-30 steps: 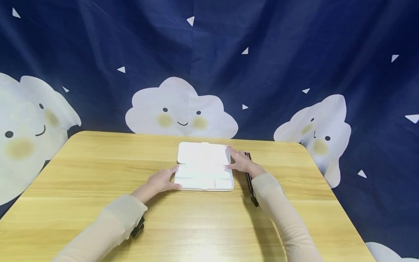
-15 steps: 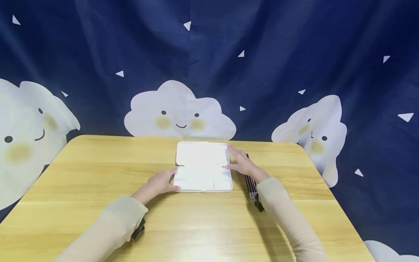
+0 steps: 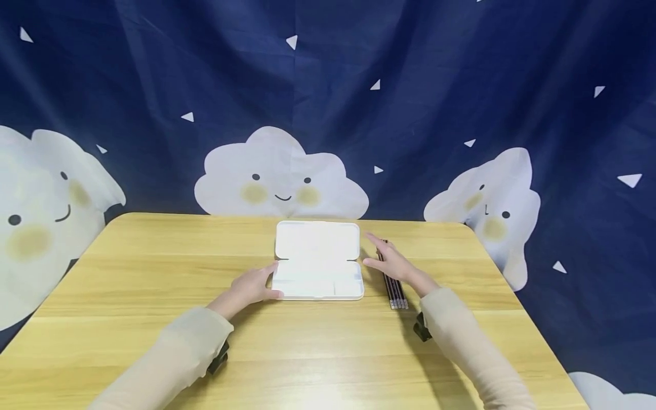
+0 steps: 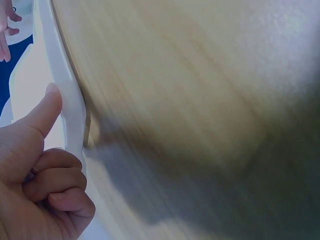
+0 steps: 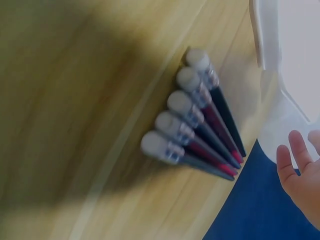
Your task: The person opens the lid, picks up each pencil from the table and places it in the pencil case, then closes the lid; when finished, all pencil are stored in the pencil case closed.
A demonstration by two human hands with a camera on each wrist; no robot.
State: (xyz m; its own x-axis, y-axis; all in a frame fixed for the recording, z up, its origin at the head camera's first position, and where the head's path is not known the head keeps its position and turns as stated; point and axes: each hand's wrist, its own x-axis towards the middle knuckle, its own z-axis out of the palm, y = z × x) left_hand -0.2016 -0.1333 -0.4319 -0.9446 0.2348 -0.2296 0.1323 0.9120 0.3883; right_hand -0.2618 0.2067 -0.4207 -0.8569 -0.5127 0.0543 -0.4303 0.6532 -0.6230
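Note:
A white pencil case (image 3: 318,267) lies unfolded on the table, lid to the back and shallow compartments in the front half. My left hand (image 3: 251,285) holds its left side, the thumb at the front corner; in the left wrist view that thumb (image 4: 45,112) lies on the white rim and the other fingers are curled. My right hand (image 3: 392,263) hovers just right of the case, fingers spread, holding nothing. Beneath it lie several dark pencils (image 3: 396,293) side by side, partly hidden by the hand. Their pale erasers (image 5: 167,125) face the right wrist camera.
The wooden table (image 3: 307,359) has its back edge right behind the case. A dark blue curtain (image 3: 328,85) printed with clouds hangs behind it. Dark wrist devices (image 3: 422,327) show below both sleeves.
My right hand has let go of the case's right edge and moved right, over the pencils, uncovering their eraser ends. The left hand stays on the case.

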